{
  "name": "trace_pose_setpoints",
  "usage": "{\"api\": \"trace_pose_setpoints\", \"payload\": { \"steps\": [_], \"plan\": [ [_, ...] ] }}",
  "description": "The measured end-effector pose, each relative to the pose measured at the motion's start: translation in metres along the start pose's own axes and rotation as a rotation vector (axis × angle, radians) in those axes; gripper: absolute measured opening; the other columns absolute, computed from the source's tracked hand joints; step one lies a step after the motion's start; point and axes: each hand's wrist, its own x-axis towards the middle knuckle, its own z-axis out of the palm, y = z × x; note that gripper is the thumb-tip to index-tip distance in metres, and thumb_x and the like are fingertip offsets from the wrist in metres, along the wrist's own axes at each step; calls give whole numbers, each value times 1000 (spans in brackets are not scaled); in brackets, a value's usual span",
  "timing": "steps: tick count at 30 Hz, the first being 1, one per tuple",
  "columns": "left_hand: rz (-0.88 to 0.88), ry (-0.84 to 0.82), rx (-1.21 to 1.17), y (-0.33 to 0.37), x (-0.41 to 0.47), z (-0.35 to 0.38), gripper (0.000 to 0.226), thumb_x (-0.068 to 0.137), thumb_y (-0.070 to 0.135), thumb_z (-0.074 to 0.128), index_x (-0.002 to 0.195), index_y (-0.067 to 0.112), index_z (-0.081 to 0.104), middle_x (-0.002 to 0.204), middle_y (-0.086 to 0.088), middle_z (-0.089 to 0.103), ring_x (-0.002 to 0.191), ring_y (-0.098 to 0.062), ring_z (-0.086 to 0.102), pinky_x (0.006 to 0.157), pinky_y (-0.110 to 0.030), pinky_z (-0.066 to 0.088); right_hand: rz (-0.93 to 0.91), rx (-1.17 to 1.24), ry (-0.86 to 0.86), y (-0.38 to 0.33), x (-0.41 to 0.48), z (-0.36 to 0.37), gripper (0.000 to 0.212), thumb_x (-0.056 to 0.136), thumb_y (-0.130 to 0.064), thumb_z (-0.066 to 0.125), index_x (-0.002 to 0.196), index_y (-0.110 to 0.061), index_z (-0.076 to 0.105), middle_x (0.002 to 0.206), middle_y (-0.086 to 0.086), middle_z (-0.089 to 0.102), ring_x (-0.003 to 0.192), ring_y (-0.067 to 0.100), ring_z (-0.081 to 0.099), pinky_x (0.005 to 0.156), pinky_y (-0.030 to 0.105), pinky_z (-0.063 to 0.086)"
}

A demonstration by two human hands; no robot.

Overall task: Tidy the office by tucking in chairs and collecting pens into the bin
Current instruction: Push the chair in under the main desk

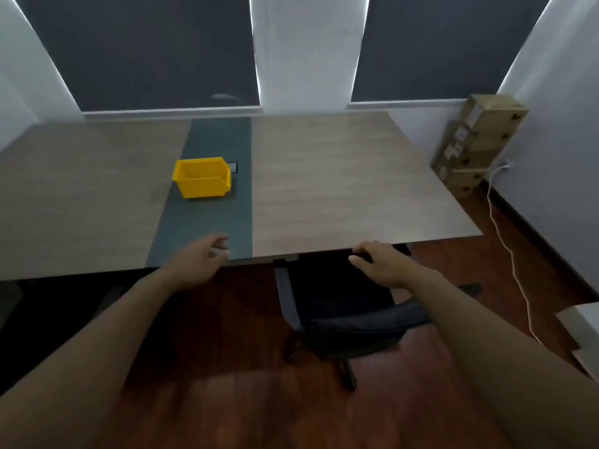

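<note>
Chair held at desk edge
Its back is gripped by the right hand — the left hand, loosely curled and empty, is over the desk edge; the bin is set mid-desk.

Only the arms of the person are recorded in the head view. The left hand and right hand are bare. The left forearm and right forearm are uncovered from wrist to the lower frame edge, where they are cut off. The left fingers are rendered blurred; nail and knuckle detail cannot be resolved. The right-hand outline is rendered more sharply.
</note>
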Motion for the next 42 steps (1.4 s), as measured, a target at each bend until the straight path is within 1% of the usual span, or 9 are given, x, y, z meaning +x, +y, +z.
{"api": "trace_pose_setpoints", "payload": {
  "steps": [3,6,10,13,15,17,22,28,42],
  "plan": [
    [49,-60,-20,40,-9,59,45,108,33,58,152,21,54,138,5,65,127,-17,63,107,-35,51,54,-68,-76,51,-17,8,57,103,-64,40,143,-25,55,143,3,56,133,28,52,109,51,47],
    [46,-162,-41,79,-16,126,42,110,35,54,150,23,56,142,2,64,129,-18,62,106,-33,51,100,-188,-117,99,-29,24,62,100,-71,25,133,-33,61,134,-2,59,127,27,55,105,52,49],
    [65,-278,-17,128,-11,210,45,112,42,47,149,19,57,144,-1,62,132,-19,58,108,-32,48,206,-295,-143,140,-50,44,49,108,-50,27,127,-24,63,132,4,59,125,29,53,109,54,39],
    [49,-342,20,158,-10,261,48,112,49,38,136,18,66,132,-4,67,123,-23,63,108,-42,50,255,-296,-124,158,-60,66,51,107,-45,20,124,-23,62,133,3,63,125,27,55,117,56,26],
    [21,-339,175,168,-12,290,59,110,60,26,132,24,67,128,-2,67,117,-26,65,107,-49,47,232,-291,-69,162,-60,73,58,102,-42,12,118,-24,64,129,0,66,122,24,56,116,56,23],
    [15,-230,320,169,-14,310,67,107,64,16,129,29,69,127,0,68,112,-27,67,101,-49,47,190,-319,-56,163,-60,74,63,95,-43,9,116,-27,66,127,-3,67,119,22,57,113,56,26],
    [57,-174,396,170,-8,316,71,102,67,15,126,33,72,123,4,71,106,-24,70,88,-42,55,122,-324,-98,174,-48,67,67,92,-51,17,135,-32,64,140,-4,65,123,22,58,107,51,32],
    [67,-98,417,166,7,313,67,98,68,22,123,34,74,116,12,74,99,-14,71,81,-38,57,85,-346,-135,177,-28,62,68,89,-64,19,134,-39,63,133,-2,68,114,24,61,97,51,35],
    [128,-77,418,175,110,301,69,95,72,25,126,35,74,124,11,74,105,-17,72,84,-38,58,129,-313,-39,191,41,29,61,94,-67,28,134,-38,64,130,0,68,112,26,62,99,51,38]
  ]
}}
